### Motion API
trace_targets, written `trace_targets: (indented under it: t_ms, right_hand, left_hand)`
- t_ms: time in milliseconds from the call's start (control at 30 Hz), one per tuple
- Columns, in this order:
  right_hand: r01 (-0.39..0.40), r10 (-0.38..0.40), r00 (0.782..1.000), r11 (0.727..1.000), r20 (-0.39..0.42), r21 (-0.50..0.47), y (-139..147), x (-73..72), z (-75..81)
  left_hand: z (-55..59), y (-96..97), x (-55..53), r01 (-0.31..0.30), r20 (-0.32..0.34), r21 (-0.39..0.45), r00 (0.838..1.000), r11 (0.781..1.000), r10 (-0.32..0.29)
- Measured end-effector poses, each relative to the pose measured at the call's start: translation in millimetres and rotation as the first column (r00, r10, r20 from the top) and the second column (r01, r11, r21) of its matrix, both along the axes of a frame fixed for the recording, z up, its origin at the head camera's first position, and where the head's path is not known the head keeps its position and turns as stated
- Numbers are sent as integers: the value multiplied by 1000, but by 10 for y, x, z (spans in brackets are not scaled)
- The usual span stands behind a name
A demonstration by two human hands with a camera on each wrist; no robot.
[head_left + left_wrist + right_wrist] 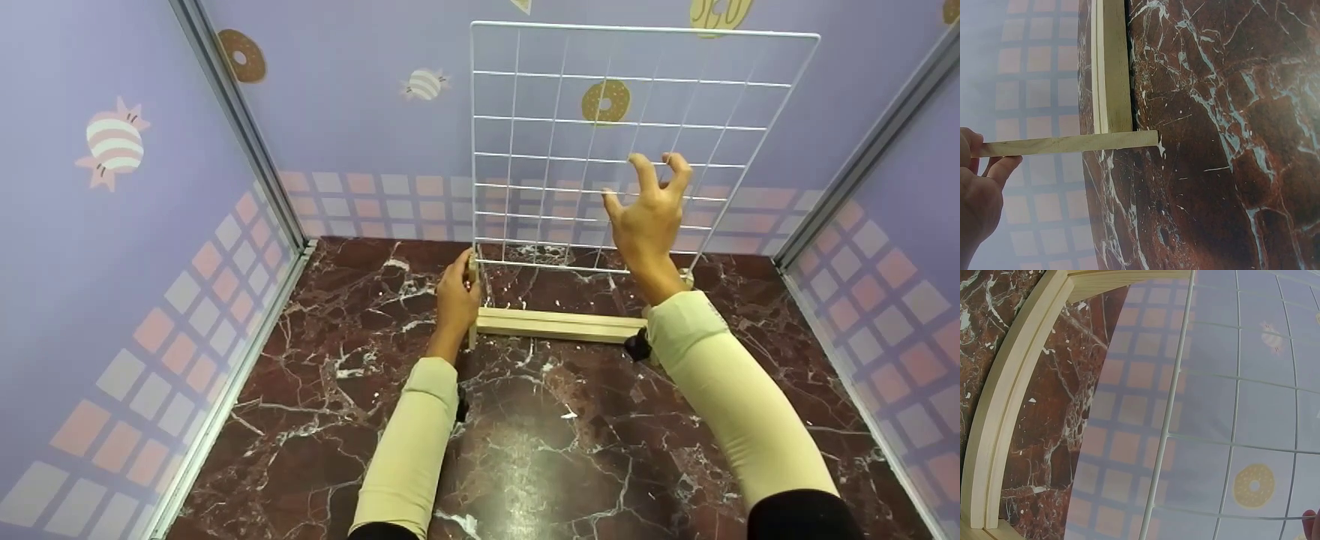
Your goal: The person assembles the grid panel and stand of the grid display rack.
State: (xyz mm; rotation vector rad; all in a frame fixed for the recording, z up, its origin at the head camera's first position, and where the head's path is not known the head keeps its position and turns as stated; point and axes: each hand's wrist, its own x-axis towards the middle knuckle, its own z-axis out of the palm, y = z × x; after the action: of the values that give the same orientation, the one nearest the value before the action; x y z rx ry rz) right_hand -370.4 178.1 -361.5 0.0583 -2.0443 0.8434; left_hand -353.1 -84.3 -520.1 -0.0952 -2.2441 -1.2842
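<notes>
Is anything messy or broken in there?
Maybe a little messy: small pale flecks dot the dark marbled surface beside the wooden bar. They look like scattered crumbs, though some could be its pattern. I see nothing broken.

Glare pools on the dark marbled surface (517,465) in the bright head view; haze pales the left wrist view's wall (982,73); lens distortion bows the wooden bar (1004,399) in the right's.

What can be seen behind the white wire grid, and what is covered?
Behind the white wire grid are a purple wall with a printed doughnut and pink and grey squares, and, low down, the marbled floor. Whatever lies directly behind the right hand is covered.
</notes>
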Motion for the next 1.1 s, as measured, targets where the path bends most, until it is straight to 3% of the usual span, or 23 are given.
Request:
trace_targets:
  t_ms: [367, 700, 933, 1100]
  right_hand:
    - [5, -5, 1000, 1000, -7, -9, -7, -28, -50]
    - [7, -7, 1000, 1000, -6, 3, 10, -48, -65]
    - [12, -11, 999, 1000, -41, 22, 1, -72, -127]
    - [5, -5, 1000, 1000, -23, 14, -5, -60, -193]
  left_hand:
    - [-31, 8, 4, -4, 0, -5, 1000, 1000, 4]
    - [7, -20, -10, 1, -10, -17, 1000, 1000, -1]
    - [18, -18, -10, 12, -14, -14, 1000, 1000, -12]
    - [3, -26, -1, 13, -14, -18, 1000, 1000, -13]
